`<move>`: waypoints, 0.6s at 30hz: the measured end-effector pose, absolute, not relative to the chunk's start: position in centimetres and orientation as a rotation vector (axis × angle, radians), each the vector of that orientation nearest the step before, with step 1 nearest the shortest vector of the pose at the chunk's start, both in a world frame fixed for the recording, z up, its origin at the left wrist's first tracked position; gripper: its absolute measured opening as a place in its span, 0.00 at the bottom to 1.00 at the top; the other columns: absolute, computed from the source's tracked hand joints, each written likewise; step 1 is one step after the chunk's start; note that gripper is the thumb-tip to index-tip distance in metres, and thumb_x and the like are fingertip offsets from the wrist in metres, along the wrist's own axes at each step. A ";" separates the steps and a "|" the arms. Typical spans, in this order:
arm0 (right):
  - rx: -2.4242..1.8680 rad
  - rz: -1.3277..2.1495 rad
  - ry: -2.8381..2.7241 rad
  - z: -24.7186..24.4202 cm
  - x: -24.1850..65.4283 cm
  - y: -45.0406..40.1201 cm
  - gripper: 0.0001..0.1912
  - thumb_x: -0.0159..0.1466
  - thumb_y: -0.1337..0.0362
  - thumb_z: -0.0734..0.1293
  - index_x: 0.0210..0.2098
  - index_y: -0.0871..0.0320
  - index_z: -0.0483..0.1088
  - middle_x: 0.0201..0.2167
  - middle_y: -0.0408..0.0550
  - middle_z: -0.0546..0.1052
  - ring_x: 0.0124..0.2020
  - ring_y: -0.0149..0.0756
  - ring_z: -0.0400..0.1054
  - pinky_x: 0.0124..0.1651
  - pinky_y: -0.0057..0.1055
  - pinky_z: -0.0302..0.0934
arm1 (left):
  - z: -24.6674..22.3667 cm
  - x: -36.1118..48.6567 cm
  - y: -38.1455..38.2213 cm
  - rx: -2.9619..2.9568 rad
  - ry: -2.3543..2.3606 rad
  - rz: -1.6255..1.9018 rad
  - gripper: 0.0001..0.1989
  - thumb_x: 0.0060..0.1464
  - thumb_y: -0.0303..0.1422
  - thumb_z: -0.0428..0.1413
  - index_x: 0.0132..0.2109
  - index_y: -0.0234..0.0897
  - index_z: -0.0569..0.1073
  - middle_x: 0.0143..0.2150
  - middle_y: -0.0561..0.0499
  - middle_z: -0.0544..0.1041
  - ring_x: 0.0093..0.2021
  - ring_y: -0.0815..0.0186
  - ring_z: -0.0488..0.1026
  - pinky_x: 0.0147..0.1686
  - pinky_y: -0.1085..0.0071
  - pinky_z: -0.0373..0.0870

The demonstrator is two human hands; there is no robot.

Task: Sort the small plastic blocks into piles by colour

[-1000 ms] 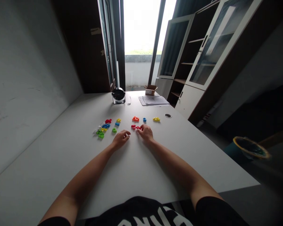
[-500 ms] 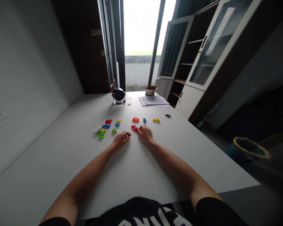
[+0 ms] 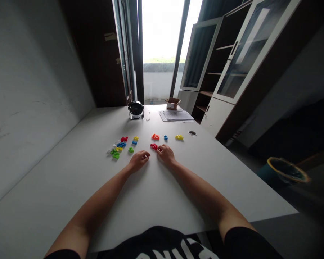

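My right hand [image 3: 166,154] rests on the white table with its fingers bent and the tips closed at the near right side of small red plastic blocks [image 3: 153,146]. The fingers partly cover the nearest red piece. To the left, my left hand [image 3: 139,160] lies on its side, fingers loosely curled and apart, holding nothing. Beyond the red blocks are an orange-red cluster [image 3: 155,136], a blue block [image 3: 165,137] and yellow blocks [image 3: 179,137]. A green block [image 3: 131,149], a small blue piece [image 3: 134,142] and a yellow piece [image 3: 135,138] lie beyond my left hand.
A mixed pile of blocks [image 3: 121,145] lies at the left on the table [image 3: 162,201]. Farther back stand a round black-and-silver device [image 3: 136,110], papers [image 3: 176,115] and an open cardboard box [image 3: 172,104]. A cable hole [image 3: 192,133] is at the right.
My right hand has shifted very slightly left and forward at the red blocks. My left hand stays in the same place.
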State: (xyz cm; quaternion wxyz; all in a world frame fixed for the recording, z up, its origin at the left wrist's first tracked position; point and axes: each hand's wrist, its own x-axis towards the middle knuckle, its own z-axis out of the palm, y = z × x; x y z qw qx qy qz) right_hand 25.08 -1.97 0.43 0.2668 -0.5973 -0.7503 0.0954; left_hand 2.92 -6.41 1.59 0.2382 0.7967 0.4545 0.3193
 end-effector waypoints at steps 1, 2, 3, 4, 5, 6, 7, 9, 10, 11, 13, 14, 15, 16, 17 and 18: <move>-1.601 0.258 -2.036 0.4 25.1 -2.0 0.11 0.70 0.58 0.65 0.37 0.55 0.77 0.38 0.47 0.74 0.39 0.34 0.68 0.43 0.28 0.55 | 1.6 2.9 -6.4 2.185 1.242 0.876 0.08 0.59 0.30 0.55 0.43 0.41 0.78 0.42 0.50 0.78 0.35 0.68 0.74 0.37 0.72 0.70; -1.588 0.260 -2.044 0.4 25.1 -1.9 0.11 0.70 0.58 0.65 0.37 0.55 0.77 0.38 0.47 0.74 0.39 0.34 0.68 0.43 0.28 0.55 | 1.6 2.9 -6.4 2.188 1.239 0.878 0.08 0.59 0.30 0.55 0.43 0.41 0.78 0.42 0.50 0.78 0.35 0.68 0.74 0.37 0.72 0.70; -1.575 0.265 -2.051 0.3 25.1 -1.9 0.11 0.70 0.58 0.65 0.37 0.55 0.77 0.38 0.47 0.74 0.39 0.34 0.68 0.43 0.28 0.55 | 1.6 2.9 -6.4 2.190 1.236 0.880 0.08 0.60 0.30 0.55 0.43 0.41 0.78 0.42 0.50 0.78 0.35 0.68 0.74 0.37 0.72 0.70; -1.562 0.270 -2.054 0.2 25.1 -1.9 0.11 0.70 0.59 0.65 0.38 0.55 0.78 0.38 0.47 0.74 0.39 0.34 0.68 0.43 0.28 0.55 | 1.6 2.9 -6.4 2.190 1.235 0.881 0.08 0.60 0.30 0.55 0.43 0.41 0.78 0.42 0.50 0.78 0.35 0.68 0.74 0.37 0.72 0.70; -1.550 0.272 -2.055 0.1 25.1 -1.8 0.10 0.70 0.59 0.65 0.38 0.54 0.78 0.38 0.47 0.74 0.39 0.34 0.68 0.43 0.28 0.55 | 1.6 2.9 -6.4 2.189 1.235 0.881 0.08 0.60 0.30 0.55 0.43 0.41 0.78 0.42 0.50 0.78 0.35 0.67 0.74 0.37 0.72 0.70; -1.538 0.271 -2.053 0.1 25.1 -1.8 0.10 0.70 0.60 0.65 0.38 0.54 0.78 0.38 0.46 0.74 0.40 0.34 0.68 0.44 0.28 0.56 | 1.5 2.9 -6.4 2.188 1.236 0.881 0.08 0.60 0.30 0.55 0.43 0.40 0.78 0.42 0.50 0.78 0.35 0.67 0.74 0.37 0.72 0.70; -1.527 0.262 -2.046 0.0 25.1 -1.8 0.09 0.70 0.61 0.66 0.38 0.55 0.78 0.39 0.47 0.74 0.41 0.35 0.68 0.44 0.28 0.56 | 1.5 2.9 -6.4 2.185 1.237 0.881 0.08 0.60 0.30 0.55 0.43 0.40 0.78 0.42 0.50 0.78 0.35 0.67 0.74 0.37 0.72 0.70; -1.501 0.227 -2.021 -0.1 25.2 -1.8 0.08 0.69 0.62 0.66 0.38 0.55 0.77 0.40 0.47 0.74 0.44 0.36 0.67 0.47 0.29 0.57 | 1.5 2.9 -6.4 2.182 1.239 0.880 0.08 0.60 0.30 0.55 0.43 0.40 0.78 0.42 0.50 0.78 0.35 0.67 0.74 0.37 0.72 0.70; -1.486 0.209 -2.007 -0.2 25.2 -1.8 0.08 0.69 0.63 0.66 0.38 0.56 0.77 0.40 0.48 0.74 0.45 0.37 0.67 0.48 0.30 0.57 | 1.5 2.9 -6.4 2.180 1.239 0.879 0.08 0.60 0.30 0.55 0.43 0.40 0.78 0.42 0.50 0.78 0.35 0.67 0.74 0.37 0.72 0.70; -1.473 0.196 -1.996 -0.2 25.2 -1.8 0.08 0.69 0.63 0.66 0.38 0.56 0.77 0.41 0.48 0.74 0.47 0.37 0.67 0.49 0.30 0.58 | 1.5 2.9 -6.4 2.178 1.239 0.879 0.08 0.60 0.30 0.55 0.43 0.40 0.78 0.42 0.50 0.78 0.35 0.67 0.74 0.37 0.72 0.70; -1.460 0.192 -1.985 -0.3 25.2 -1.8 0.07 0.69 0.63 0.66 0.39 0.56 0.77 0.42 0.49 0.73 0.48 0.38 0.66 0.51 0.31 0.58 | 1.5 2.9 -6.4 2.176 1.240 0.880 0.08 0.60 0.30 0.55 0.43 0.40 0.78 0.42 0.50 0.78 0.35 0.68 0.74 0.36 0.72 0.70; -1.463 0.199 -1.986 -0.3 25.2 -1.8 0.07 0.69 0.63 0.66 0.39 0.55 0.77 0.43 0.49 0.73 0.48 0.38 0.66 0.50 0.31 0.58 | 1.6 2.9 -6.4 2.175 1.241 0.879 0.08 0.60 0.30 0.55 0.43 0.40 0.78 0.42 0.50 0.78 0.35 0.68 0.74 0.36 0.72 0.70; -1.470 0.209 -1.990 -0.3 25.2 -1.8 0.07 0.68 0.64 0.66 0.39 0.55 0.77 0.43 0.49 0.74 0.48 0.38 0.66 0.50 0.31 0.58 | 1.6 2.9 -6.4 2.174 1.244 0.878 0.08 0.60 0.30 0.55 0.43 0.40 0.78 0.42 0.50 0.78 0.35 0.68 0.74 0.36 0.72 0.70; -1.477 0.220 -1.997 -0.3 25.2 -1.8 0.06 0.68 0.64 0.66 0.39 0.55 0.77 0.43 0.49 0.74 0.48 0.38 0.66 0.49 0.31 0.58 | 1.6 2.9 -6.4 2.175 1.247 0.876 0.08 0.59 0.30 0.55 0.43 0.40 0.78 0.42 0.50 0.78 0.35 0.67 0.74 0.36 0.72 0.70; -1.482 0.229 -2.004 -0.3 25.2 -1.7 0.06 0.68 0.64 0.66 0.38 0.55 0.77 0.43 0.49 0.74 0.47 0.38 0.67 0.48 0.31 0.58 | 1.6 2.9 -6.4 2.175 1.249 0.874 0.08 0.59 0.30 0.55 0.43 0.40 0.78 0.42 0.50 0.78 0.35 0.67 0.74 0.37 0.72 0.70; -1.483 0.236 -2.011 -0.3 25.2 -1.7 0.06 0.68 0.65 0.66 0.38 0.55 0.77 0.42 0.48 0.74 0.46 0.37 0.67 0.48 0.30 0.58 | 1.6 2.9 -6.4 2.177 1.250 0.873 0.08 0.59 0.30 0.55 0.43 0.40 0.78 0.42 0.50 0.78 0.35 0.67 0.74 0.37 0.72 0.70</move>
